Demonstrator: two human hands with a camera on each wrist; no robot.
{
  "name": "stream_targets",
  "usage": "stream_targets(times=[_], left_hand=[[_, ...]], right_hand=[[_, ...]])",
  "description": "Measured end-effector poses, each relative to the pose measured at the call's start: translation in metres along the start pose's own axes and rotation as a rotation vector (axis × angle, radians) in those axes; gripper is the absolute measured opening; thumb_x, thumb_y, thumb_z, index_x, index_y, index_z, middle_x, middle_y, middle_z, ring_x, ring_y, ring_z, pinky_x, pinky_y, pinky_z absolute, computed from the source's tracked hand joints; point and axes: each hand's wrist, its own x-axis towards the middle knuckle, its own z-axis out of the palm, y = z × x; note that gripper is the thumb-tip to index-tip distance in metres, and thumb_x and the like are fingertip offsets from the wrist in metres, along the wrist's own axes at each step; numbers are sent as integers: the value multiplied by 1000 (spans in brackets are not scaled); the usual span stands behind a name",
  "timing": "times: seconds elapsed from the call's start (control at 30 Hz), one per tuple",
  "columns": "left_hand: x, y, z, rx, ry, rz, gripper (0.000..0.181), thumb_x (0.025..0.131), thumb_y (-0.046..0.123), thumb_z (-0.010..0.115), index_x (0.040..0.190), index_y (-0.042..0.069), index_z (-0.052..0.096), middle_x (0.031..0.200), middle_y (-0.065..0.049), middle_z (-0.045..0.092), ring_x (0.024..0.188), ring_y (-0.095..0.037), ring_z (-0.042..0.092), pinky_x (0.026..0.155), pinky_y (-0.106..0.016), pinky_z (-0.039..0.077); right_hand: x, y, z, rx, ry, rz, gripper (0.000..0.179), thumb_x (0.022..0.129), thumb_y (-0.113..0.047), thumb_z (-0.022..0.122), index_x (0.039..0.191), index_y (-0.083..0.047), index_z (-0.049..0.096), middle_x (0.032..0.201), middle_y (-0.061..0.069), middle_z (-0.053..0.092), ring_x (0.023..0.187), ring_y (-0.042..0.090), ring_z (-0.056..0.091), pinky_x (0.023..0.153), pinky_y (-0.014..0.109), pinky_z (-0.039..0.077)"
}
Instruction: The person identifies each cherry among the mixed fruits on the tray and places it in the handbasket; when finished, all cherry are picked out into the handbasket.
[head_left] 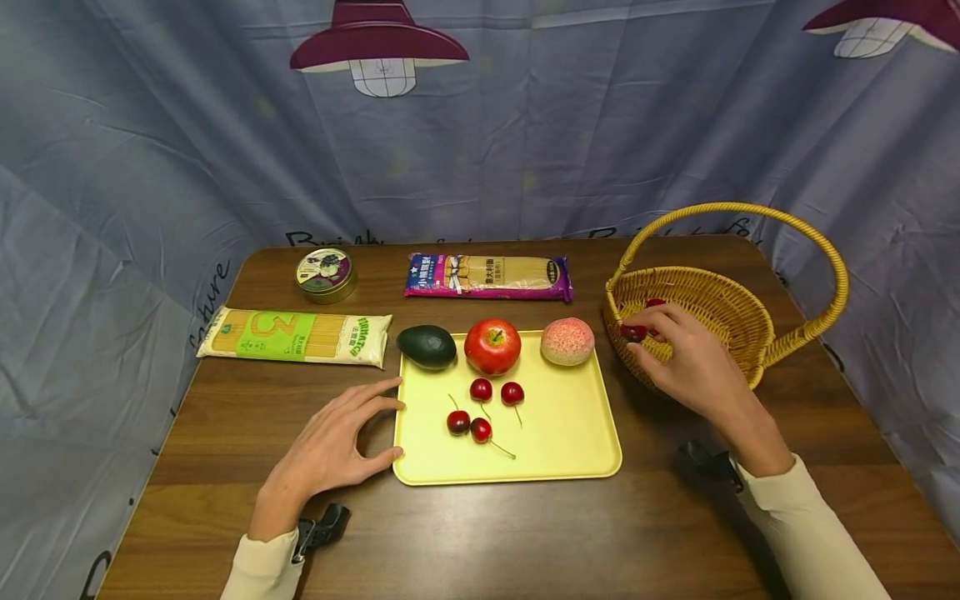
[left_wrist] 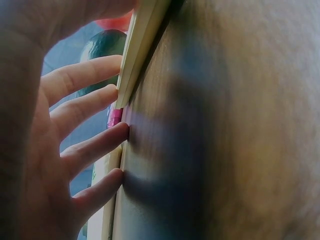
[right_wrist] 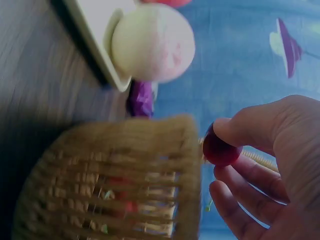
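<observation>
My right hand [head_left: 686, 358] pinches a dark red cherry [right_wrist: 221, 149] between thumb and fingers, just over the left rim of a yellow wicker basket [head_left: 742, 312]. More red fruit [head_left: 656, 303] shows inside the basket, partly hidden by the hand. My left hand [head_left: 330, 442] lies with fingers spread, fingertips touching the left edge of a pale yellow tray [head_left: 555, 450]. On the tray are several cherries with stems, one cherry [head_left: 512, 393] lying nearest the middle. Along its back edge sit an avocado [head_left: 427, 347], a red apple [head_left: 492, 346] and a peach [head_left: 567, 341].
A purple pasta packet [head_left: 487, 277] lies behind the tray. To the left are a green-labelled spaghetti packet [head_left: 294, 336] and a round tin [head_left: 326, 275]. The basket's tall handle [head_left: 750, 208] arches up at the right. A grey curtain [head_left: 495, 150] hangs behind the wooden table [head_left: 510, 542].
</observation>
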Motion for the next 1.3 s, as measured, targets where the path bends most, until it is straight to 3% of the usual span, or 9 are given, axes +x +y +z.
stream_targets(times=[0.2, 0.4, 0.63, 1.0, 1.3], left_hand=[[1, 0, 0, -2, -1, 0, 55, 87, 45, 86, 135, 23, 72, 166, 2, 49, 145, -27, 53, 113, -62, 47], [0, 0, -1, -4, -7, -1, 55, 87, 46, 86, 135, 22, 72, 166, 2, 49, 146, -29, 52, 118, -64, 42], [1, 1, 0, -10, -8, -2, 55, 88, 46, 86, 135, 22, 72, 166, 1, 49, 145, -29, 53, 119, -64, 41], [2, 0, 0, -13, -16, -9, 55, 88, 46, 86, 135, 22, 72, 167, 2, 48, 147, -28, 51, 119, -63, 41], [1, 0, 0, -7, -17, -17, 56, 87, 46, 86, 135, 23, 72, 167, 3, 48, 147, -29, 51, 120, -62, 41]], right_hand=[[-5, 24, -6, -40, 8, 94, 43, 79, 1, 91, 120, -4, 76, 113, 18, 69, 95, 37, 68, 76, 56, 56], [-9, 41, -2, -66, -2, 119, 40, 81, 3, 88, 119, -3, 77, 110, 18, 70, 91, 36, 67, 71, 54, 54], [-12, 57, 0, -104, -80, 179, 38, 83, -3, 89, 118, -3, 76, 109, 21, 68, 86, 38, 66, 67, 57, 54], [-15, 77, 3, -71, -161, 206, 35, 85, -4, 88, 118, -3, 75, 107, 22, 69, 92, 40, 68, 72, 62, 54], [-14, 80, 5, -66, -192, 214, 35, 85, -4, 89, 117, -4, 76, 106, 22, 69, 90, 36, 67, 71, 57, 54]])
